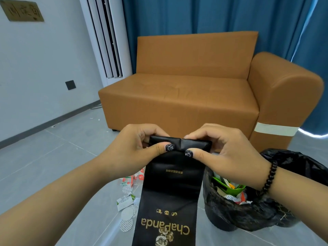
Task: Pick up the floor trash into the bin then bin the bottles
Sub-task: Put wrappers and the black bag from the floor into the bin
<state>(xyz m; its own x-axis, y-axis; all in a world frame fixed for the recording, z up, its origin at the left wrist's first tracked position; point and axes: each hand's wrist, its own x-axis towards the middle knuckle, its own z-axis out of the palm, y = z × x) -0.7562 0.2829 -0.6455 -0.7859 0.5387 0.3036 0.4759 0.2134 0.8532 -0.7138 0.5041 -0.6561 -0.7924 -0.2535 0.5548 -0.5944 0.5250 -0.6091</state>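
Both hands, left (138,142) and right (225,146), pinch the folded top of a black bag (170,192) just beside the bin (230,215). Some trash is already binned; wrappers (126,199) remain on the floor. No bottles show.

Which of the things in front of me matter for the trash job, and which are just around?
Job: black paper bag pinched by left hand and right hand; lined bin; floor scraps.
Just around: sofa; curtain; air conditioner; wall sign.
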